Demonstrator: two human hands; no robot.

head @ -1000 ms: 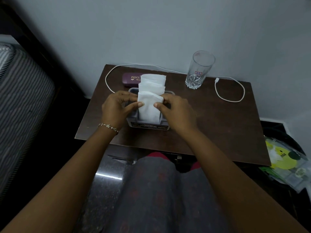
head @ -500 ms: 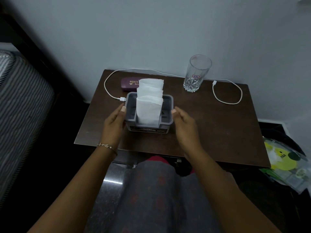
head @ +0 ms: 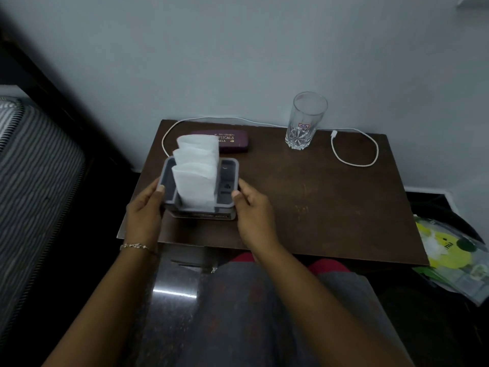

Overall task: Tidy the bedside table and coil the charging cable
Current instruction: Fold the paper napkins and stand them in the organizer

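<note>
The grey plastic tissue holder [head: 227,172], left of centre, is gripped by the left hand [head: 144,210] and right hand [head: 254,210]; it should be kept level.

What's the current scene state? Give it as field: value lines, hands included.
surface: dark wooden bedside table
left hand: gripping left side of grey holder
right hand: gripping right side of holder
holder contents: three folded white tissues, upright
spectacle case: maroon, behind holder
glass: looks empty, upright, near back edge
charging cable: white, uncoiled, runs along back edge, loose loop right of glass
off table: plastic bag, lower right
</note>
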